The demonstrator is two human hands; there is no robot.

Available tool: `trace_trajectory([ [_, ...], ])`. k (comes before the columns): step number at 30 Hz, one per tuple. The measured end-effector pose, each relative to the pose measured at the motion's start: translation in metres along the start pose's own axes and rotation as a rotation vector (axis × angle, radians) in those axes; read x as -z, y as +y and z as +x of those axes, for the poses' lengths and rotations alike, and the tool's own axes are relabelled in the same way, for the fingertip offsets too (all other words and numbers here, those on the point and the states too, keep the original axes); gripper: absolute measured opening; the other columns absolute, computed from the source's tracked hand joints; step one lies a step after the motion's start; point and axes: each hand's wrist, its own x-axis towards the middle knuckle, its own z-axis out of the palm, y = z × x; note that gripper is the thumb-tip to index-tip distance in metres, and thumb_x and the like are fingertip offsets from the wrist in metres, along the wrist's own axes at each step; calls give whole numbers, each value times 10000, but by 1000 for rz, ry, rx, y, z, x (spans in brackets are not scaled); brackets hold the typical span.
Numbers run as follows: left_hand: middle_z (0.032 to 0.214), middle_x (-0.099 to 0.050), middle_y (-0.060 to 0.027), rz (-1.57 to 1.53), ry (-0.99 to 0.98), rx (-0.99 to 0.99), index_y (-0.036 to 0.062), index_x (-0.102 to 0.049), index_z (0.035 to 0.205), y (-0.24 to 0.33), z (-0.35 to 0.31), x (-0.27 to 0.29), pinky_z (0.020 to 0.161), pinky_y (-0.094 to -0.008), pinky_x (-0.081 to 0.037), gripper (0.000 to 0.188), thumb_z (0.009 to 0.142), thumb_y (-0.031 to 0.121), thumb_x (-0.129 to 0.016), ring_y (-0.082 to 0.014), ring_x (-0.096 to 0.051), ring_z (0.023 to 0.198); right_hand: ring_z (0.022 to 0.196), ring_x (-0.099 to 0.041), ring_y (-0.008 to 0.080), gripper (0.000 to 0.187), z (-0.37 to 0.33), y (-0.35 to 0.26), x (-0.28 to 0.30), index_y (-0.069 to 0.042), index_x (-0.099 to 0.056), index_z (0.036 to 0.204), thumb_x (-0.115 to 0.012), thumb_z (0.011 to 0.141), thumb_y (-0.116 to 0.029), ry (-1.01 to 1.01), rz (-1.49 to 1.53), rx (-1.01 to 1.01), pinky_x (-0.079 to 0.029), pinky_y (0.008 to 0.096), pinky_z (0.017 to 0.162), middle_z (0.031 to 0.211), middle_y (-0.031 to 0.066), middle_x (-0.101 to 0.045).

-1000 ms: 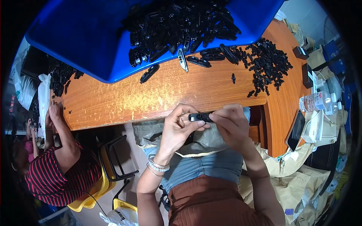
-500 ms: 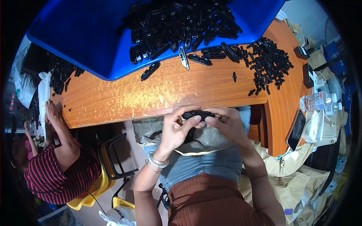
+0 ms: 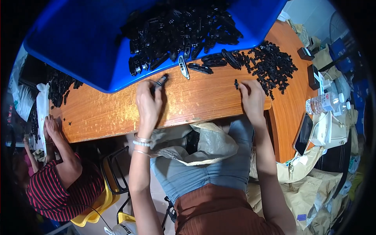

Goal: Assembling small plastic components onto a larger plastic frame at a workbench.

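My left hand (image 3: 148, 105) is closed round a long black plastic part (image 3: 163, 79) on the table, just in front of the blue bin. Only the far end of that part shows past my fingers. On the right, my right hand (image 3: 253, 98) reaches over the table with thumb and forefinger slightly apart. A small black plastic clip (image 3: 236, 84) lies just left of those fingertips, seemingly untouched. In my lap sits an open grey sack (image 3: 217, 144), with dark pieces (image 3: 192, 141) inside its mouth.
A blue bin (image 3: 84, 64) heaped with black parts (image 3: 184, 29) overhangs the table (image 3: 196, 98). A silver-grey part (image 3: 183, 67) and several long black ones lie at its edge. Small clips (image 3: 276, 66) are piled right, near a bottle (image 3: 323, 102) and phone (image 3: 304, 133). A striped-shirted person (image 3: 64, 184) sits left.
My hands have parted and moved forward from above the lap to the table. The black part they held together is gone from them. My left hand has taken hold of another on the table.
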Motion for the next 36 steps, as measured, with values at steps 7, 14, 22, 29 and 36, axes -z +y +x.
trace_trajectory([
  [7,777,-612,-66,-423,-241,114,-46,-604,947,83,-24,14,564,-227,-481,166,788,-21,-649,-115,-608,656,663,-555,159,180,20,5,-26,51,-616,994,-589,850,-53,-270,324,-41,-444,270,604,834,98,-613],
  [14,834,-607,-68,-712,-248,263,-8,-633,929,100,-46,12,572,-221,-439,213,726,-15,-698,-118,-571,672,624,-560,106,224,-10,-29,5,48,-556,1089,-555,879,-29,-646,1362,-353,-443,196,550,823,76,-588],
  [22,900,-633,-72,-823,-370,357,-52,-602,1003,105,-57,24,647,-200,-517,225,785,-65,-656,-100,-623,735,774,-601,163,127,-30,-77,20,70,-635,902,-594,782,60,-397,1072,-145,-495,231,715,848,110,-617],
  [29,838,-660,-114,-1210,-418,568,-70,-578,1021,114,-55,35,665,-211,-550,203,821,-64,-610,-145,-662,749,846,-550,187,118,-44,-72,14,25,-663,833,-633,729,72,-184,693,153,-443,281,744,928,93,-622],
  [36,856,-667,-106,-1014,-387,434,-49,-593,927,103,-58,29,672,-213,-535,130,802,-71,-620,-130,-663,759,790,-495,73,273,-55,-73,13,-5,-635,1030,-656,760,21,-457,801,-130,-403,202,703,898,38,-593],
])
